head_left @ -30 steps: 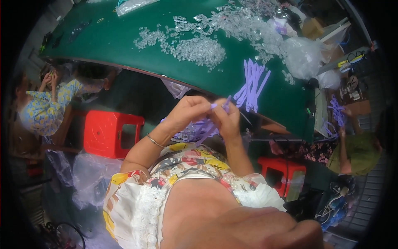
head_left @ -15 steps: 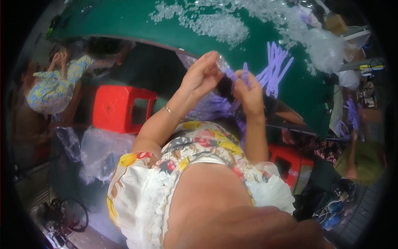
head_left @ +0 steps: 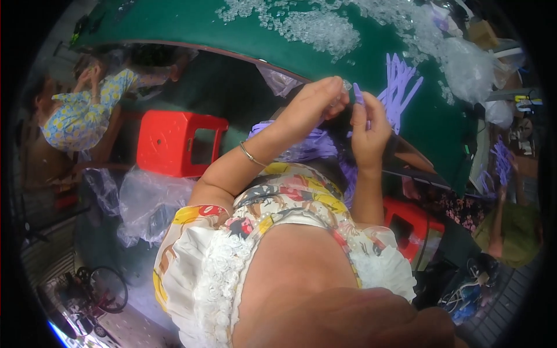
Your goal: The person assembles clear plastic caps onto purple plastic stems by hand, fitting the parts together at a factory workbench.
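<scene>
Over the table's near edge, my left hand (head_left: 313,107) is closed in a pinch, with a small clear plastic piece (head_left: 347,84) at its fingertips. Just to its right, my right hand (head_left: 370,130) grips a flat purple strip (head_left: 358,93) whose tip points up beside the clear piece. Whether the two touch is too small to tell. A fanned bunch of purple strips (head_left: 397,95) lies on the green table behind my right hand. More purple strips (head_left: 310,145) are heaped at my lap, partly hidden by my left forearm.
Many small clear pieces (head_left: 319,33) cover the far part of the green table (head_left: 174,26). A clear plastic bag (head_left: 467,69) stands at the far right. Red stools (head_left: 165,142) are on both sides. One person (head_left: 81,119) sits at left, another (head_left: 507,232) at right.
My hands have come closer together, and the clear piece now shows at my left fingertips. The purple strip stays in my right hand. The whole view has shifted slightly.
</scene>
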A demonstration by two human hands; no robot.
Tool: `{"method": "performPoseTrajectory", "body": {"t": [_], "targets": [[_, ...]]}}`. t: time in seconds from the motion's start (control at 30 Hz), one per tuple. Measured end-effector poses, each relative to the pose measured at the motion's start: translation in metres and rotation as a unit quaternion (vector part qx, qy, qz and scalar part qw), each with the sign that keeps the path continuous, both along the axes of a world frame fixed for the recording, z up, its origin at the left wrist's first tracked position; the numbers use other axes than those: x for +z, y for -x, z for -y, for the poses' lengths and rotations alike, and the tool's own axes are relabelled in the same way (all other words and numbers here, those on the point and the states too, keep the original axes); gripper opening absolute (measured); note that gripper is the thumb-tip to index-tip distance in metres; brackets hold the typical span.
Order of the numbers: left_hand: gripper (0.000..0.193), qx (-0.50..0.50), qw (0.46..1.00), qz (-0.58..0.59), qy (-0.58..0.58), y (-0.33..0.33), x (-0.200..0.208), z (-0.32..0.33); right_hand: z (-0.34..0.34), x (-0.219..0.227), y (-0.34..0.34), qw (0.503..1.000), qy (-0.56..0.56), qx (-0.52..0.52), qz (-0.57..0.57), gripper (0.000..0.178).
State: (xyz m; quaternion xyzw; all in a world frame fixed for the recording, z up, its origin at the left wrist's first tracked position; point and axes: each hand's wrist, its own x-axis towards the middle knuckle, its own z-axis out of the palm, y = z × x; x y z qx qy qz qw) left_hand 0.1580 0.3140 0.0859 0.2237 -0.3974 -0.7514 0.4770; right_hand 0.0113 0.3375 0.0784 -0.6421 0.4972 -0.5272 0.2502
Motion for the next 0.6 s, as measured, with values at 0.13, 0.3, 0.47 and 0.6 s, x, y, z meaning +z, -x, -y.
{"method": "performPoseTrajectory", "body": {"t": [0.13,0.3,0.47,0.6], "targets": [[0.031,-0.003,0.999,-0.036,-0.027,0.003,-0.003,0.0,-0.001,0.004,-0.005,0.974,0.158,-0.03,-0.159,0.02],[0.03,-0.01,0.997,-0.063,-0.039,0.006,-0.004,-0.001,0.004,0.003,-0.004,0.96,0.209,-0.026,-0.184,0.022],[0.029,-0.013,0.997,-0.06,-0.047,0.011,-0.013,-0.001,0.005,0.005,-0.005,0.96,0.208,-0.035,-0.182,0.021],[0.027,-0.013,0.998,0.058,0.0,0.003,-0.005,-0.002,0.005,-0.001,-0.002,0.983,0.118,-0.003,-0.138,0.021]]}}
